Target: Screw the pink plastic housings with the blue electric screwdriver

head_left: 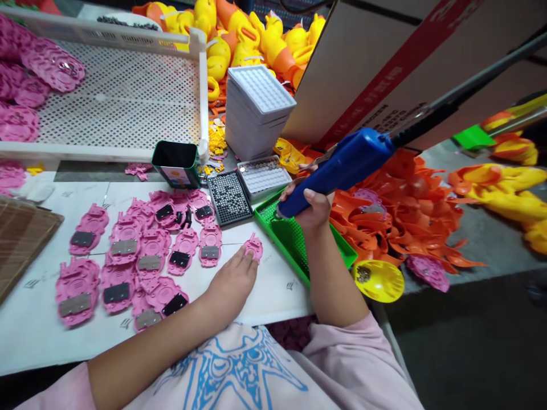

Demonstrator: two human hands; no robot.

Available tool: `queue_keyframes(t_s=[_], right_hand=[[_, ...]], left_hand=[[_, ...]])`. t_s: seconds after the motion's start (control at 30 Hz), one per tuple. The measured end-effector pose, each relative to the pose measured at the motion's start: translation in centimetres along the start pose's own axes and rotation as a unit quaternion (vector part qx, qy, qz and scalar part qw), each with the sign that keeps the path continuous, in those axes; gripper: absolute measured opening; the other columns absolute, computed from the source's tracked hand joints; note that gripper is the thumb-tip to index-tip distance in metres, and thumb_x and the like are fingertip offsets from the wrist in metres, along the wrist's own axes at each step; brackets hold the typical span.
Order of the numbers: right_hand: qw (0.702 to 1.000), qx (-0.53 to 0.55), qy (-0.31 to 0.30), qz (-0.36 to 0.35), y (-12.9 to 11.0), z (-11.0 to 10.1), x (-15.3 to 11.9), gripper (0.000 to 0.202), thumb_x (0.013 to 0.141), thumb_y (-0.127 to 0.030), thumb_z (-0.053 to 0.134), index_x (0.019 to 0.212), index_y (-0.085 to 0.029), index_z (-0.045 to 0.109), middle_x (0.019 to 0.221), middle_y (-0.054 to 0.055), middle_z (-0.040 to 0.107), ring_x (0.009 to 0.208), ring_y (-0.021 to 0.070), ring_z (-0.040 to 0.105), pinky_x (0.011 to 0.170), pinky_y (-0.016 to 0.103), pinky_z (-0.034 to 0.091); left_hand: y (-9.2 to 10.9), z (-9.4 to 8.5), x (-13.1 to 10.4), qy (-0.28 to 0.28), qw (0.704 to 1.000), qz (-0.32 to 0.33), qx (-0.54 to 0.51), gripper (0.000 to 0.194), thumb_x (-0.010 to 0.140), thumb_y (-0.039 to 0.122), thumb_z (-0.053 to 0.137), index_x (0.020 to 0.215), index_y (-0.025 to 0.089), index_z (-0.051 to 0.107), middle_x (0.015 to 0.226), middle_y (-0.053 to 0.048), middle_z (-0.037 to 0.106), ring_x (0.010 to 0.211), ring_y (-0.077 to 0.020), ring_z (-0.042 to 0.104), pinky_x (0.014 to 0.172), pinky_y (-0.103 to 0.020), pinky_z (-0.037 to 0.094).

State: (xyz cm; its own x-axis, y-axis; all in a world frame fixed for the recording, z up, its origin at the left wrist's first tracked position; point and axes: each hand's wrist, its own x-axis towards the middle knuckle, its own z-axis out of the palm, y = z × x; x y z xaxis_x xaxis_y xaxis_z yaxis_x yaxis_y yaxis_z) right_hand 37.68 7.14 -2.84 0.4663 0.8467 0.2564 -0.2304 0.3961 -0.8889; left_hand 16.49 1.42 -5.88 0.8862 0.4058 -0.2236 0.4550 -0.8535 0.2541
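Observation:
My right hand (314,202) is wrapped round a blue power screwdriver (342,165), whose tip points down over the green perforated tray (294,245). On the white table sheet, my left hand (235,279) lies with its fingertips on a pink plastic part (253,247); whether the fingers grip it or only press it is hard to tell. Left of that hand lie several pink housings (149,259) with grey or black plates. Just behind the green tray are a black perforated tray of small screws (229,196) and a white tray of small round pieces (265,176).
A dark green bin (176,165) stands before a large white crate (128,151) holding pink parts. Stacked white trays (256,114) stand at the back beside a cardboard box (367,62). Orange parts (384,210) and a yellow bowl (384,282) lie right.

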Motion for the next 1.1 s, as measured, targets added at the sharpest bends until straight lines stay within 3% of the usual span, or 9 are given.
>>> queue_keyframes(t_s=[0.23,0.43,0.53,0.7,1.1], right_hand=[[1.0,0.012,-0.006,-0.012,-1.5,-0.3,-0.1,0.035,0.062,-0.04,0.064,0.093,-0.025,0.056,0.056,-0.004,0.06,0.045,0.015,0.058,0.048,0.029,0.049],[0.992,0.053,-0.113,-0.036,-3.8,0.6,-1.5,0.024,0.065,-0.045,0.064,0.078,-0.026,0.059,0.061,-0.002,0.059,0.051,0.0159,0.057,0.05,0.031,0.049],[0.987,0.045,-0.155,-0.015,-3.2,1.5,-2.2,0.028,0.063,-0.049,0.067,0.075,-0.025,0.059,0.06,-0.002,0.059,0.048,0.0158,0.057,0.049,0.032,0.05],[0.981,0.047,-0.179,0.057,-1.1,2.3,-2.7,0.042,0.059,-0.047,0.071,0.091,-0.022,0.061,0.059,-0.002,0.061,0.047,0.0171,0.058,0.048,0.032,0.048],[0.984,0.017,-0.16,0.08,-0.2,2.4,-2.8,0.047,0.055,-0.05,0.075,0.09,-0.023,0.058,0.055,-0.003,0.06,0.045,0.0178,0.057,0.046,0.032,0.047]], left_hand=[[-0.1,0.2,0.4,0.003,1.0,0.0,-0.009,0.045,0.085,-0.003,0.04,0.126,0.002,0.056,0.134,-0.022,0.056,0.136,-0.0287,0.041,0.108,-0.041,0.041],[-0.4,0.0,0.4,0.003,1.0,-0.002,-0.021,0.049,0.083,-0.003,0.038,0.129,0.005,0.053,0.134,-0.019,0.057,0.135,-0.0259,0.043,0.102,-0.036,0.046],[-0.4,0.2,0.5,0.019,1.0,0.01,-0.01,0.047,0.084,-0.001,0.04,0.129,0.006,0.052,0.134,-0.018,0.057,0.134,-0.0253,0.044,0.103,-0.036,0.046],[-0.4,0.8,0.9,0.039,0.999,0.021,-0.004,0.04,0.09,0.003,0.04,0.127,0.003,0.053,0.133,-0.019,0.058,0.132,-0.0248,0.047,0.111,-0.038,0.038],[-0.2,1.2,1.0,0.067,0.998,0.014,0.006,0.032,0.091,0.006,0.045,0.121,0.002,0.058,0.126,-0.019,0.063,0.129,-0.0255,0.05,0.11,-0.037,0.039]])
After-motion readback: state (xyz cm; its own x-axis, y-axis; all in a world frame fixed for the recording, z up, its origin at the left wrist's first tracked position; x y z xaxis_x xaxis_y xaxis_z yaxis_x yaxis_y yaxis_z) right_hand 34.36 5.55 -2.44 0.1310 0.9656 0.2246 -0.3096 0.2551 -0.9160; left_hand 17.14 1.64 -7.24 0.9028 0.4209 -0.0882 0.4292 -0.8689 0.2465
